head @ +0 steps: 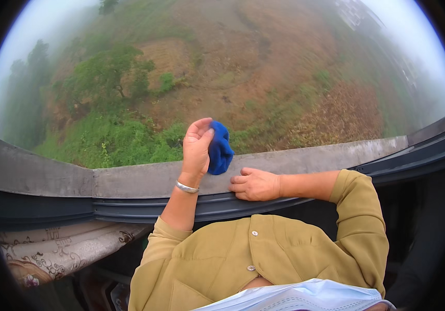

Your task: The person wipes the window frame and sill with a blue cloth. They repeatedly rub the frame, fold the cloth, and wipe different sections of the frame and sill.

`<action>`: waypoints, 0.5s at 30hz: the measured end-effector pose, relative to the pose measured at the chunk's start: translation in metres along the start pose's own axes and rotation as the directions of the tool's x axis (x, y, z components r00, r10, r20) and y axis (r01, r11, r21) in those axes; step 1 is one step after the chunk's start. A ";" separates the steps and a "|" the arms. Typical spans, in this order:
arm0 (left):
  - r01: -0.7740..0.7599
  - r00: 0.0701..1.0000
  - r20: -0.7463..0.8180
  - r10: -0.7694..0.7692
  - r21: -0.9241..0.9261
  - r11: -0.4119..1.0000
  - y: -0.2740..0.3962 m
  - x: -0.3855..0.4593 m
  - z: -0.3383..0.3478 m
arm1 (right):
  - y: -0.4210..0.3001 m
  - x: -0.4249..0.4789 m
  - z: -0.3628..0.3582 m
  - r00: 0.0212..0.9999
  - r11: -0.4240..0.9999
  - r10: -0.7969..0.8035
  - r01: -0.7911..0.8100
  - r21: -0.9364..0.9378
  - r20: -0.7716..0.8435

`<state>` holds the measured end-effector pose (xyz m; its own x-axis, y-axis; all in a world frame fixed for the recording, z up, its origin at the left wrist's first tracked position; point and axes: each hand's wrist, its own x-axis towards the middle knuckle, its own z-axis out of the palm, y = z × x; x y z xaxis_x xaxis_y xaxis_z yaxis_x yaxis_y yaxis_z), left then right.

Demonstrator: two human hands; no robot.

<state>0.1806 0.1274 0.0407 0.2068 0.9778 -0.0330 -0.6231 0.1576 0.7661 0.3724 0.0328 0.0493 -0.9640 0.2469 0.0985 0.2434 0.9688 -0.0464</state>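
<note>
My left hand (198,149), with a silver bracelet (187,187) at the wrist, is raised over the concrete ledge (129,180). It pinches a blue cloth (220,149) between thumb and fingers, and the crumpled cloth hangs down to the right of the hand. My right hand (256,184) rests palm down at the ledge's inner edge, by the dark window track (137,208). Its fingers are loosely bent, slightly apart, with nothing seen in them. The cloth hangs just left of and above these fingers.
Past the ledge is a drop to sloping ground with green bushes (129,144), a tree (105,74) and brown soil (222,74), in haze. A patterned curtain (67,250) lies at lower left. A face mask (304,295) shows at the bottom edge.
</note>
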 end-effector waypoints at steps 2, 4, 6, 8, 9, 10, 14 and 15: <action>-0.004 1.000 -0.009 0.004 -0.002 1.000 -0.001 0.001 -0.001 | 0.000 0.003 -0.003 0.996 1.000 -0.001 0.001 0.002 0.087; -0.010 1.000 -0.003 0.010 -0.009 1.000 0.000 0.002 0.000 | -0.001 0.004 -0.005 0.991 1.000 -0.006 0.008 -0.011 0.131; -0.010 1.000 0.001 0.010 -0.009 1.000 0.001 0.002 0.001 | -0.001 0.005 -0.005 0.992 0.999 -0.019 0.025 -0.041 0.128; -0.003 1.000 0.003 0.003 -0.003 1.000 0.001 0.003 0.002 | -0.001 0.007 -0.006 0.989 0.996 -0.038 0.048 -0.071 0.140; -0.014 1.000 -0.010 0.014 0.012 1.000 0.000 0.001 0.000 | -0.005 0.008 -0.008 0.988 0.995 -0.052 0.063 -0.074 0.147; -0.022 1.000 -0.022 0.022 0.027 0.999 0.000 0.003 -0.001 | -0.006 0.009 -0.010 0.987 0.989 -0.074 0.091 -0.116 0.140; -0.045 0.998 -0.046 0.048 0.067 0.997 0.000 0.006 -0.004 | -0.003 0.009 -0.036 0.988 0.994 -0.094 0.100 -0.038 0.126; -0.054 0.998 -0.019 0.055 0.048 0.997 0.002 0.005 -0.001 | -0.001 0.006 -0.042 0.996 0.998 -0.016 0.011 -0.058 -0.085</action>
<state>0.1796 0.1329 0.0412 0.1579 0.9875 -0.0024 -0.5967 0.0973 0.7965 0.3710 0.0337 0.0920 -0.9553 0.2322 0.1830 0.2384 0.9711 0.0125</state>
